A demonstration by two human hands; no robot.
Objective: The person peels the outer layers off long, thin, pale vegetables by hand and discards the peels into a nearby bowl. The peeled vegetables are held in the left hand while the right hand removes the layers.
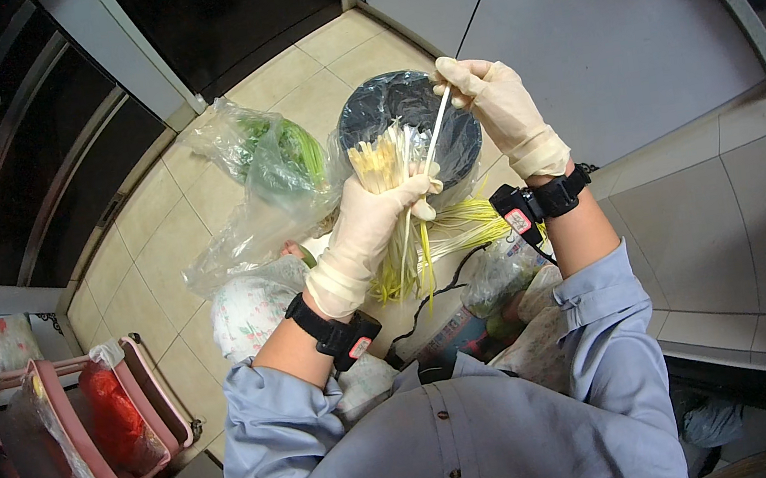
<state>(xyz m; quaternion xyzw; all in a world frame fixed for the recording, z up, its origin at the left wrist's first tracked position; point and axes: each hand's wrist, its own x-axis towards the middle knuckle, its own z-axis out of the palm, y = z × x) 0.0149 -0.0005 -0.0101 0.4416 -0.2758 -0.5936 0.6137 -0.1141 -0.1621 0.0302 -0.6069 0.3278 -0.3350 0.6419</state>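
Observation:
My left hand (371, 230), in a pale glove, is closed around a bundle of yellow chives (377, 163), with the cut pale ends up and the yellow leaves hanging below. My right hand (492, 105), gloved too, pinches the upper end of a single white stalk (438, 129), which slants down to my left thumb. Behind the bundle stands a dark bin (365, 100) lined with thin clear plastic. More yellow chives (471, 220) lie on the floor beneath my hands, partly hidden by the held bundle and my right wrist.
Left of the bin, a clear plastic bag (249, 162) holds green leafy stalks. A pink rolling rack (74, 432) with bags stands at the lower left. Grey cabinet doors (588, 31) border the tiled floor (164, 231). A bagged item (497, 278) and a black cord (427, 302) lie near my lap.

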